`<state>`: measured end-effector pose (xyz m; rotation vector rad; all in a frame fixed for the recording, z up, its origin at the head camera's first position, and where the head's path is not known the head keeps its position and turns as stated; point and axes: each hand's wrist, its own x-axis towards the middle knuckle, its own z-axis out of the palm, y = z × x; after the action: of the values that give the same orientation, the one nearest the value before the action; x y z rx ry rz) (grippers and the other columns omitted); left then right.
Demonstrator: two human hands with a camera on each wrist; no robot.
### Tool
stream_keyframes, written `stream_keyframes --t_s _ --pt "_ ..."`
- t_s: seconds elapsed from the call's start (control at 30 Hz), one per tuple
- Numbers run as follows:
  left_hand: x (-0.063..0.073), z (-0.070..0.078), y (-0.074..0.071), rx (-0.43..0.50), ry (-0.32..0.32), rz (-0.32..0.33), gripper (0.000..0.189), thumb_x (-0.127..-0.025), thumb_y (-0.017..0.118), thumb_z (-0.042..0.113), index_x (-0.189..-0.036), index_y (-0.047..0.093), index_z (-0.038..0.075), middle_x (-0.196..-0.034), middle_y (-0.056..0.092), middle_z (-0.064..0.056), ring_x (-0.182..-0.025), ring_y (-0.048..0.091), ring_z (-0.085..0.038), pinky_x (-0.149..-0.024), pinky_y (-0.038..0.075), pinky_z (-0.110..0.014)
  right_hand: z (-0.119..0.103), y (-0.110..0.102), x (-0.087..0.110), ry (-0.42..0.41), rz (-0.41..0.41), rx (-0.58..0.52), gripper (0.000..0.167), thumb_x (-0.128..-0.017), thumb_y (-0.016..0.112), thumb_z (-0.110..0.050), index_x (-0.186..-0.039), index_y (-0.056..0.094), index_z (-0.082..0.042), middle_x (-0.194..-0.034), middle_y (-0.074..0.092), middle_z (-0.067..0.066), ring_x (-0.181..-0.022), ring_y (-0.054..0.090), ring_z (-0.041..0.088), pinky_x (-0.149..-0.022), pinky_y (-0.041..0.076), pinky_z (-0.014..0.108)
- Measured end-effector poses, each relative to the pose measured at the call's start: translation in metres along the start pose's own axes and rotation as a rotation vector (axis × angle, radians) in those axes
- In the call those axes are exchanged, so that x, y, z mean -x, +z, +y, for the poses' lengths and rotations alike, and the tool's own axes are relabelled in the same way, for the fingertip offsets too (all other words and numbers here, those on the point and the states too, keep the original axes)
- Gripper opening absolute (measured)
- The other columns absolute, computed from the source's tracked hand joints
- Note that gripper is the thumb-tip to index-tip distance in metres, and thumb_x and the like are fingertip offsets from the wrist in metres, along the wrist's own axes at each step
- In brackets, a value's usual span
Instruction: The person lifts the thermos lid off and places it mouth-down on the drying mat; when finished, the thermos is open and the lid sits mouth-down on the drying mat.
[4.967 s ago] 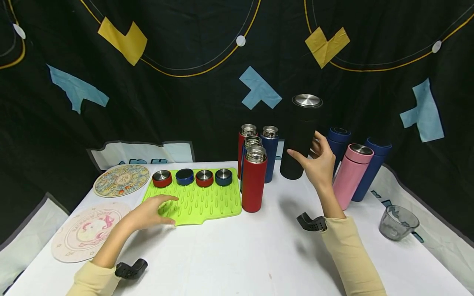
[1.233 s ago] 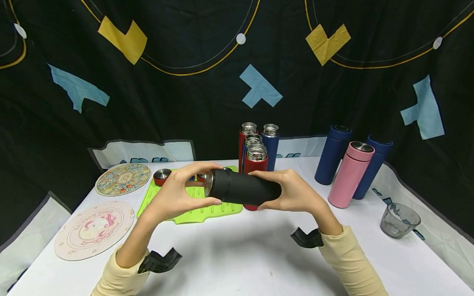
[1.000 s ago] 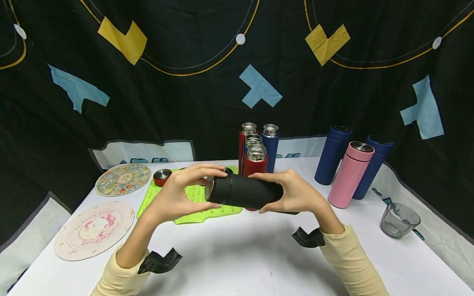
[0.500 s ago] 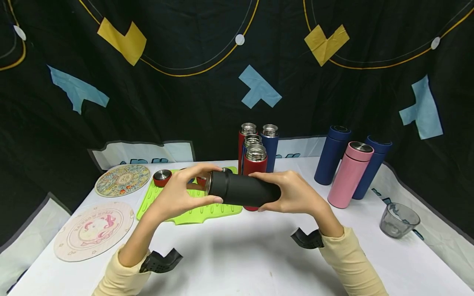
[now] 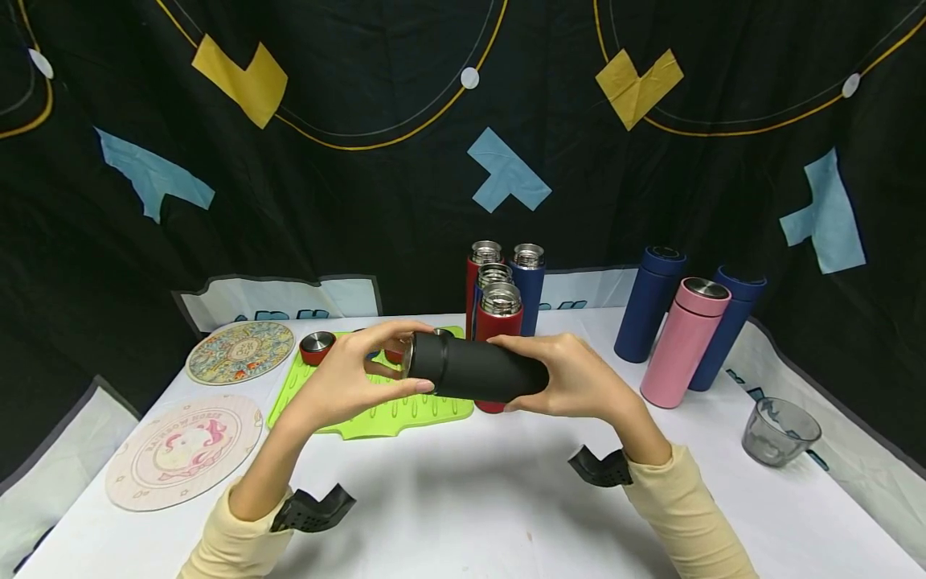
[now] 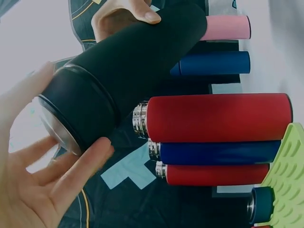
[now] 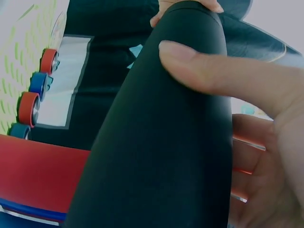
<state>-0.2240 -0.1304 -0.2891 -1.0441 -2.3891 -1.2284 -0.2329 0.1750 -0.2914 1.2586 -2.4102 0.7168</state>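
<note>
Both hands hold a black thermos (image 5: 481, 370) sideways above the table, its steel-topped lid (image 6: 59, 126) toward the left. My left hand (image 5: 354, 378) grips the lid end between thumb and fingers. Around the base end curl the thumb and fingers of my right hand (image 5: 579, 374). In the left wrist view the lid sits on the body with a thin seam between them. Behind the thermos stand several lidless bottles, among them a red one (image 5: 499, 322) and a blue one (image 5: 530, 281). Lids such as a red one (image 5: 317, 347) lie at the green mat (image 5: 434, 410), partly hidden by my left hand.
At the right stand a pink thermos (image 5: 683, 346) and two dark blue ones, one nearer the middle (image 5: 647, 310). A glass cup (image 5: 780, 434) is at the right edge. Two round mats, one patterned (image 5: 239, 352) and one pink (image 5: 181, 454), lie at the left.
Five seconds ago my right hand held the black thermos upright at the back, my left hand apart. It came down sideways between both hands. In the last second the lid-end fingers shifted round slightly.
</note>
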Motion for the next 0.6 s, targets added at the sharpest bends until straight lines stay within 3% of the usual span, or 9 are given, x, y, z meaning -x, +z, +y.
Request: stream_keyframes --t_s 0.1,0.2,0.4,0.6 --pt "0.000 -0.001 0.000 -0.017 -0.078 -0.007 0.055 -0.079 0.081 0.030 -0.128 0.058 0.021 -0.111 0.065 0.000 -0.086 0.063 -0.018 -0.073 0.058 -0.030 -0.003 0.000 0.001 0.008 0.019 0.050 0.073 -0.064 0.091 -0.020 -0.130 0.061 -0.014 -0.107 0.070 0.003 -0.087 0.066 0.015 -0.074 0.057 0.030" --pt "-0.001 -0.002 0.000 -0.018 -0.086 -0.018 0.056 -0.080 0.080 0.032 -0.130 0.057 0.022 -0.115 0.064 0.001 -0.089 0.063 -0.018 -0.076 0.057 -0.032 -0.003 0.000 0.000 0.009 0.018 0.067 0.073 -0.064 0.091 -0.021 -0.129 0.061 -0.014 -0.106 0.070 0.003 -0.086 0.066 0.014 -0.073 0.056 0.030" --pt "0.000 -0.003 -0.002 -0.016 0.047 -0.033 0.066 -0.074 0.085 0.031 -0.133 0.055 0.024 -0.127 0.058 0.006 -0.103 0.061 -0.016 -0.083 0.056 -0.032 0.003 -0.001 0.001 0.003 -0.017 -0.008 0.072 -0.067 0.089 -0.026 -0.131 0.060 -0.015 -0.107 0.069 0.001 -0.085 0.065 0.012 -0.072 0.056 0.027" --pt "-0.001 -0.004 -0.002 0.013 0.193 -0.066 0.071 -0.070 0.088 0.016 -0.133 0.056 0.018 -0.135 0.053 0.001 -0.118 0.052 -0.019 -0.086 0.055 -0.033 0.010 -0.002 0.001 0.016 -0.067 -0.092 0.068 -0.070 0.087 -0.032 -0.131 0.060 -0.014 -0.107 0.069 0.000 -0.082 0.064 0.011 -0.070 0.056 0.026"
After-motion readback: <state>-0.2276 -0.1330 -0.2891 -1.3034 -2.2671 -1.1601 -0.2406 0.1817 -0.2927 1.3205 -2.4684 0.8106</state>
